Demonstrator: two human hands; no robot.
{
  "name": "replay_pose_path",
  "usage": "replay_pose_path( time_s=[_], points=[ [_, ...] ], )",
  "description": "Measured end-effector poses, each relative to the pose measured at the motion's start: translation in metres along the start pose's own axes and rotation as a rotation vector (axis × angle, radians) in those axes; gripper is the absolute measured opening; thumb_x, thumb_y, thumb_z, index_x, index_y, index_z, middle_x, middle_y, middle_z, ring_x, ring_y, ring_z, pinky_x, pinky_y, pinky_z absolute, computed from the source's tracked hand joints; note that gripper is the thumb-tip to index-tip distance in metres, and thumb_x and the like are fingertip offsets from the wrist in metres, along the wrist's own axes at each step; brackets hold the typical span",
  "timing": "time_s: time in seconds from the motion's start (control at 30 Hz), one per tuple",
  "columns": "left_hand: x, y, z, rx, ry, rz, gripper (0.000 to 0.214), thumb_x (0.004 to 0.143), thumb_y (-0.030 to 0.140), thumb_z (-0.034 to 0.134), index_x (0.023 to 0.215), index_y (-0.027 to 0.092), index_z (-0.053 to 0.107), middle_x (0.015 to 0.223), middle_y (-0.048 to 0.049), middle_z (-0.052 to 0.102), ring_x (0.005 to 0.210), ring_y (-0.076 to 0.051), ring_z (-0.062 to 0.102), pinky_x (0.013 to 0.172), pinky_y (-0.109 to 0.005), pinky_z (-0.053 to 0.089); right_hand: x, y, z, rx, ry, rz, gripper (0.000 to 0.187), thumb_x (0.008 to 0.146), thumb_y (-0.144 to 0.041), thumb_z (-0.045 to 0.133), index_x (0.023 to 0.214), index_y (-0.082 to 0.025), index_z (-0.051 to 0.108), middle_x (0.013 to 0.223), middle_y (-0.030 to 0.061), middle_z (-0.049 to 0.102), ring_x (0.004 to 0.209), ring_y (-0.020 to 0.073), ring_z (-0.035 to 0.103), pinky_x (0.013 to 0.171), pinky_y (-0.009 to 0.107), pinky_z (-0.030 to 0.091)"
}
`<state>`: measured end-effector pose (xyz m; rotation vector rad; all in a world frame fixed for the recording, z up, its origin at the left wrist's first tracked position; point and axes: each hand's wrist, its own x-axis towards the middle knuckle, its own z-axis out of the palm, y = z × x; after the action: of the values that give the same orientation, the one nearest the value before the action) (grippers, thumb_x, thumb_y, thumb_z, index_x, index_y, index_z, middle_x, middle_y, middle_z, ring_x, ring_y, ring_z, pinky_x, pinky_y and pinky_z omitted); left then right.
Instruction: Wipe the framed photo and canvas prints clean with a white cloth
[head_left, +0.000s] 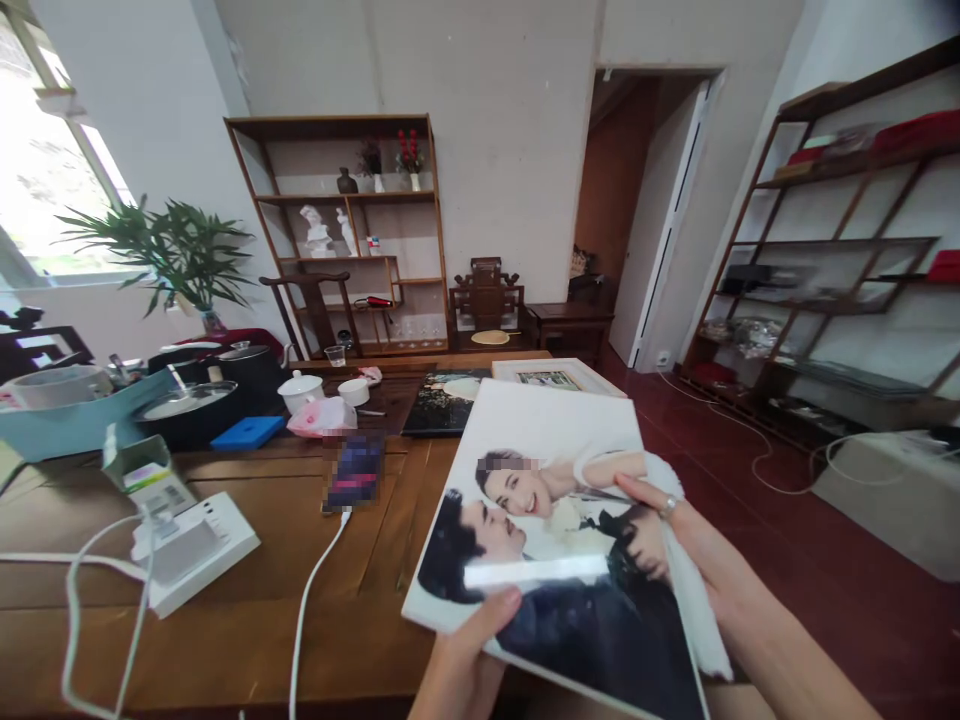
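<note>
A: Where is the photo panel [544, 545] in relation to the hands?
B: It is between them, in front of the person, with the picture of two people facing up and the panel lying at a slant. The left hand [465, 655] is at the near left edge, and the right hand [690, 535] is at the right edge.
A: And how is each grip?
B: Both are closed around the panel's edges. The left thumb presses on the printed face and its fingers go below. The right thumb also lies on the face; the fingers behind are hidden.
A: How are the arms placed?
B: The right forearm comes up from the lower right corner. The left one enters from the bottom, and only little of it is visible.
A: Does the panel touch the surface [375, 620]?
B: I cannot tell. Just beyond it lie a dark panel [439, 405] and a white framed picture [551, 380]. To the left are a blurred dark device [356, 475] with a white cable [307, 590], then a white box [236, 545].
</note>
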<state>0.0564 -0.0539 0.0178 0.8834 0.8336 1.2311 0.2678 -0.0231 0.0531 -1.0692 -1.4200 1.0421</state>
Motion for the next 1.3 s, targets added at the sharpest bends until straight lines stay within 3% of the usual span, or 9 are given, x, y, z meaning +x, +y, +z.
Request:
replay_pose_path(
  time_s=[0.1, 0.2, 0.3, 0.4, 0.53, 0.67, 0.9, 1.07, 1.3],
  points=[
    [0.011, 0.010, -0.003, -0.035, 0.068, 0.034, 0.030, 0.069, 0.022, 0.064, 0.099, 0.025, 0.065, 0.099, -0.0050, 0.068, 0.108, -0.030, 0.056, 0.092, -0.044, 0.047, 0.003, -0.006, -0.005, 0.217, 0.043, 0.272, 0.036, 0.081, -0.045, 0.050, 0.096, -0.014, 0.061, 0.067, 0.0078, 0.068, 0.050, 0.0214, 0.063, 0.050, 0.035, 0.052],
    [0.017, 0.031, -0.012, -0.082, 0.139, 0.050, 0.020, 0.071, 0.016, 0.060, 0.088, 0.024, 0.067, 0.090, -0.0032, 0.070, 0.107, -0.029, 0.056, 0.093, -0.041, 0.046, 0.004, -0.010, -0.025, 0.075, 0.226, 0.266, 0.039, 0.072, -0.043, 0.062, 0.099, -0.014, 0.060, 0.085, 0.0099, 0.070, 0.068, 0.0242, 0.066, 0.062, 0.035, 0.053],
    [0.012, 0.053, -0.025, -0.154, 0.244, 0.056, 0.017, 0.075, 0.014, 0.053, 0.080, 0.025, 0.066, 0.084, -0.0015, 0.070, 0.104, -0.027, 0.058, 0.088, -0.037, 0.050, 0.002, -0.005, -0.048, -0.454, 0.445, -0.007, 0.025, 0.065, -0.040, 0.066, 0.075, -0.017, 0.064, 0.076, 0.0073, 0.070, 0.072, 0.0269, 0.065, 0.058, 0.032, 0.053],
    [0.003, 0.070, -0.035, -0.200, 0.336, 0.055, 0.020, 0.076, 0.013, 0.052, 0.086, 0.024, 0.065, 0.083, -0.0024, 0.071, 0.103, -0.027, 0.059, 0.084, -0.035, 0.052, -0.002, 0.004, -0.052, -0.925, 0.202, -0.529, 0.016, 0.067, -0.026, 0.058, 0.051, -0.021, 0.056, 0.083, 0.0078, 0.070, 0.083, 0.0290, 0.064, 0.063, 0.033, 0.053],
    [0.007, 0.088, -0.042, -0.266, 0.468, 0.041, 0.040, 0.075, 0.006, 0.051, 0.112, 0.019, 0.057, 0.090, -0.0046, 0.072, 0.095, -0.026, 0.064, 0.082, -0.036, 0.054, -0.002, 0.001, -0.030, -1.198, -0.249, -0.806, 0.018, 0.070, -0.013, 0.049, 0.062, -0.024, 0.061, 0.124, 0.0051, 0.055, 0.111, 0.0257, 0.053, 0.083, 0.035, 0.049],
    [0.034, 0.107, -0.050, -0.266, 0.551, 0.027, 0.049, 0.074, -0.003, 0.047, 0.119, 0.015, 0.052, 0.087, -0.0060, 0.072, 0.077, -0.019, 0.069, 0.074, -0.028, 0.057, 0.011, -0.034, -0.018, -1.086, -0.563, -0.901, 0.015, 0.074, -0.024, 0.057, 0.084, -0.029, 0.067, 0.113, 0.0032, 0.063, 0.098, 0.0197, 0.062, 0.073, 0.024, 0.053],
    [0.108, 0.110, -0.064, -0.308, 0.379, 0.009, 0.033, 0.076, -0.001, 0.049, 0.106, 0.009, 0.060, 0.091, -0.0100, 0.070, 0.076, -0.018, 0.068, 0.070, -0.028, 0.057, 0.106, -0.073, 0.046, -0.991, -0.390, -0.737, 0.036, 0.084, -0.031, 0.052, 0.119, -0.021, 0.053, 0.120, 0.0063, 0.059, 0.117, 0.0215, 0.047, 0.097, 0.039, 0.039],
    [0.161, 0.092, -0.070, -0.353, 0.251, -0.027, 0.020, 0.078, 0.001, 0.049, 0.087, 0.011, 0.064, 0.085, -0.0063, 0.070, 0.076, -0.016, 0.067, 0.074, -0.028, 0.055, 0.166, -0.032, 0.112, -1.267, -0.579, -0.670, 0.080, 0.065, -0.027, 0.071, 0.132, -0.002, 0.034, 0.140, 0.0245, 0.029, 0.128, 0.0367, 0.025, 0.101, 0.050, 0.029],
    [0.206, 0.080, -0.077, -0.350, 0.201, -0.065, 0.020, 0.078, 0.000, 0.047, 0.080, 0.012, 0.063, 0.079, -0.0034, 0.069, 0.073, -0.014, 0.065, 0.075, -0.028, 0.053, 0.199, 0.023, 0.132, -1.365, -0.416, -0.714, 0.059, 0.075, -0.002, 0.048, 0.132, -0.008, 0.035, 0.138, 0.0211, 0.034, 0.127, 0.0304, 0.032, 0.099, 0.047, 0.030]
  ],
)
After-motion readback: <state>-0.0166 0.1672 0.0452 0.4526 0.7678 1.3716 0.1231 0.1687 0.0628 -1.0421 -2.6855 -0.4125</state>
